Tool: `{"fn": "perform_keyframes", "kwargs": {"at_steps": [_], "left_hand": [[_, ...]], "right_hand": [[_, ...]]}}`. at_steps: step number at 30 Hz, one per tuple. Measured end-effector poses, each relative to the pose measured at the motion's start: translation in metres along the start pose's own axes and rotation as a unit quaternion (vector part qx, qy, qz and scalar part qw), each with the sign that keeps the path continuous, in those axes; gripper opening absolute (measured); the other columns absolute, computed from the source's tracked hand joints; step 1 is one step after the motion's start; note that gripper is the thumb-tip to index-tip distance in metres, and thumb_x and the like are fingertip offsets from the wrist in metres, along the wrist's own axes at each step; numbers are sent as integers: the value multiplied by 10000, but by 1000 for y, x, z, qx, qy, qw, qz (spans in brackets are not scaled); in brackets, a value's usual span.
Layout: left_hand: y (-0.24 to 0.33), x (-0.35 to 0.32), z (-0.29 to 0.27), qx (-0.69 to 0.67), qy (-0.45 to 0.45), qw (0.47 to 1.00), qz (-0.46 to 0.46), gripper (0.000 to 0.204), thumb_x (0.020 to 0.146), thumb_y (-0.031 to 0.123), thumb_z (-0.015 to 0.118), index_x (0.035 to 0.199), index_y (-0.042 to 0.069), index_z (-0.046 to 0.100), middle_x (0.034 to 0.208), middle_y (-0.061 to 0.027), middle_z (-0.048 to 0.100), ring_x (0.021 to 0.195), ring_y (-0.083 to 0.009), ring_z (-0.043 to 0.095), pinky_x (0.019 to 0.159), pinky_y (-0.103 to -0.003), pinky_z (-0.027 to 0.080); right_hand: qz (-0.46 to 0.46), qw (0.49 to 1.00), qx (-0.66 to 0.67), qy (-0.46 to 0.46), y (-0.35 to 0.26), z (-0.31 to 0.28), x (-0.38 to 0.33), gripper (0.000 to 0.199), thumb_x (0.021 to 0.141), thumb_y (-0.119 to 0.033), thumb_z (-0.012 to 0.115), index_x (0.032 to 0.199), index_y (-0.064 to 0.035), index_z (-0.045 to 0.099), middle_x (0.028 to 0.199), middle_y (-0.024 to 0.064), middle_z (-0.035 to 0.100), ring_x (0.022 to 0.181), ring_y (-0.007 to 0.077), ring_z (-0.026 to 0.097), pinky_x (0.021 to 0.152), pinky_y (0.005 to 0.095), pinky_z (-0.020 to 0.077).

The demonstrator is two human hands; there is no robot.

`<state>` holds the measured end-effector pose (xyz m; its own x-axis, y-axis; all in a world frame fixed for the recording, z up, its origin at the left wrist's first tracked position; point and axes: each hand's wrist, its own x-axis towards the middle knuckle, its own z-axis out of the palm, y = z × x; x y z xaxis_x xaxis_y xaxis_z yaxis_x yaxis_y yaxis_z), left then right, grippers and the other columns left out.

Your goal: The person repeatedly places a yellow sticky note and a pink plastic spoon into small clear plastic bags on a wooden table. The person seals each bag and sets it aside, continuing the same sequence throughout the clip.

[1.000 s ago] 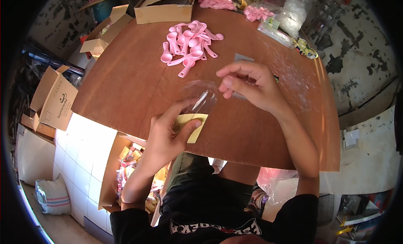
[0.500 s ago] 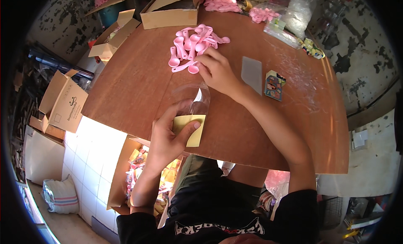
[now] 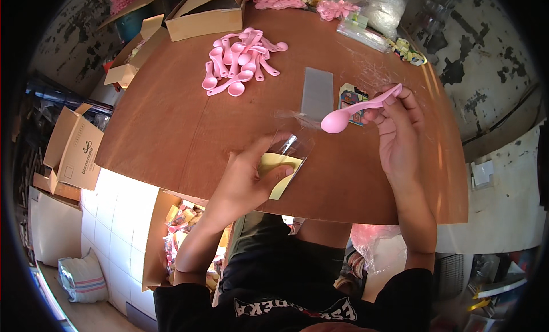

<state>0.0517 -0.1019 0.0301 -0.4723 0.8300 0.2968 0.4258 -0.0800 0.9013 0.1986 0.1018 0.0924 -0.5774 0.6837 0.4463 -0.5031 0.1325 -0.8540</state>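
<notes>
In my right hand (image 3: pixel 400 123) is a pink plastic spoon (image 3: pixel 336 120), pinched by its handle end, bowl pointing left, above the table's right half. My left hand (image 3: pixel 251 175) grips a clear plastic bag (image 3: pixel 297 142) with a yellow card (image 3: pixel 281 163) inside, thumb across the card. The bag's open end points away from me. Further off to the left lies a loose pile of pink spoons (image 3: pixel 235 56). A grey flat sheet (image 3: pixel 317 95) lies beyond the bag, and a small stack of printed cards (image 3: pixel 350 99) is partly hidden behind the held spoon.
The brown wooden table (image 3: pixel 166 115) has cardboard boxes (image 3: pixel 206 18) along its far left. Bags of pink spoons (image 3: pixel 337 10) and a clear bag of white material (image 3: pixel 386 12) stand at the far edge. Below the near edge, a carton (image 3: pixel 153 240) holds packed pieces.
My right hand has left the pile and swung right, now lifting one pink spoon. My left hand with the bag has shifted slightly right, and the bag is tilted more.
</notes>
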Motion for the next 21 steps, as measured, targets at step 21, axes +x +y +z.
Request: {"fn": "perform_keyframes", "kwargs": {"at_steps": [21], "left_hand": [[14,11,35,-61,-11,994,89,285,974,227,605,1157,8,620,728,-202,625,664,-232,680,592,-351,478]], "right_hand": [[-60,987,-147,-36,23,11,-35,345,913,54,606,1213,14,441,901,59,645,788,71,594,708,227,501]]}}
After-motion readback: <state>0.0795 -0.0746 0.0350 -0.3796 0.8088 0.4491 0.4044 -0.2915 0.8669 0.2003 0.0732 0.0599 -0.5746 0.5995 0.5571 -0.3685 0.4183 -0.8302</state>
